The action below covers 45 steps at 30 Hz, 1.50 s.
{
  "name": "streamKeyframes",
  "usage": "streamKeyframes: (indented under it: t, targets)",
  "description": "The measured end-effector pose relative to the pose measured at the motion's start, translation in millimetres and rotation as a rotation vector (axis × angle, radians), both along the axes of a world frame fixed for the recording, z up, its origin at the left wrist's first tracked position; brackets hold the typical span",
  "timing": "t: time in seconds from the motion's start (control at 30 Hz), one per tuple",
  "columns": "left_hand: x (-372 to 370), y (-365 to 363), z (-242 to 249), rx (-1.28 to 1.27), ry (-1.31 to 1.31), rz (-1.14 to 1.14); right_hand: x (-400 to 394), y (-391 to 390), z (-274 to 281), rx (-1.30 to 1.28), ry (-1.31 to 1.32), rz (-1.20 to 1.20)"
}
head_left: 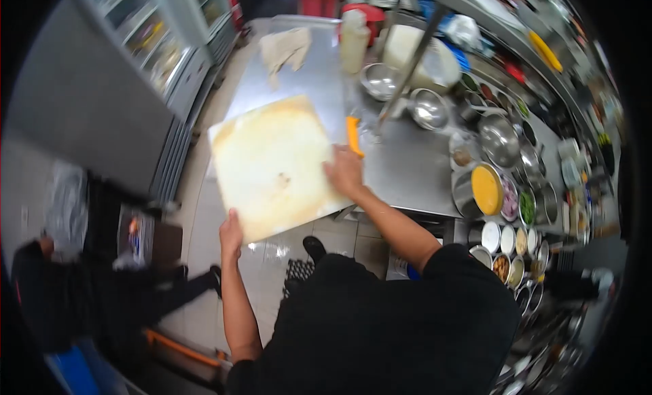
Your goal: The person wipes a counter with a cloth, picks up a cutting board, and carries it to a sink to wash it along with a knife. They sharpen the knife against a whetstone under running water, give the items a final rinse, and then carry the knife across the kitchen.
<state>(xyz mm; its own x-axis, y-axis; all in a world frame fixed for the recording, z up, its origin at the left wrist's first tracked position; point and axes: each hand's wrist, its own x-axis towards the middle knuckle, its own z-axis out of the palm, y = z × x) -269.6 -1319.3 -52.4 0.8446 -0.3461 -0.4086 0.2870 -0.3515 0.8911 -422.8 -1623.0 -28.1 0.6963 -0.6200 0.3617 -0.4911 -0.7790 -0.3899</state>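
Note:
A large, pale cutting board with yellowish-brown stains is tilted over the near end of the steel table. My left hand grips its lower left edge, clear of the table. At the board's right edge is my right hand, holding it with the fingers partly hidden. Just beyond the right hand, an orange knife handle lies on the steel surface; the blade cannot be made out. A small dark mark shows near the board's middle.
A beige cloth and a squeeze bottle stand at the table's far end. Metal bowls and a container of yellow liquid are to the right. A person in dark clothes is at lower left, near tall fridges.

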Motion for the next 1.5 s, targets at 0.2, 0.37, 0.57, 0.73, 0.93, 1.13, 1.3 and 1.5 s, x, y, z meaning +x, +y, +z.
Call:
streamKeyframes:
  t: [0.2, 0.37, 0.57, 0.73, 0.93, 1.13, 1.3, 1.5]
  targets:
    - [-34.0, 21.4, 8.7, -0.031, 0.046, 0.028, -32.5, 9.3, 19.4, 0.684, 0.283, -0.106]
    - [-49.1, 24.6, 23.0, -0.006, -0.044, 0.033, -35.6, -10.0, -19.4, 0.809, 0.283, -0.068]
    - [-49.7, 35.3, 9.7, -0.002, -0.035, -0.009, -42.3, 2.5, 1.8, 0.917, 0.233, -0.029]
    - [-52.0, 31.0, 10.6, -0.026, -0.035, -0.003, -41.0, -2.9, -7.1, 0.671, 0.291, -0.034]
    - [-51.7, 34.2, -23.9, 0.016, -0.078, -0.016, -39.7, 12.9, -4.1, 0.433, 0.22, -0.047]
    - [-54.8, 35.9, -15.1, 0.087, -0.09, 0.027, -28.2, 9.0, -17.9, 0.426, 0.116, 0.021]
    - [-51.8, 35.5, -62.0, -0.107, -0.052, 0.04, -37.0, 12.4, -13.9, 0.393, 0.245, -0.1]
    - [-58.3, 32.9, -28.5, 0.047, -0.068, 0.034, -42.4, 21.5, -6.4, 0.446, 0.269, -0.183]
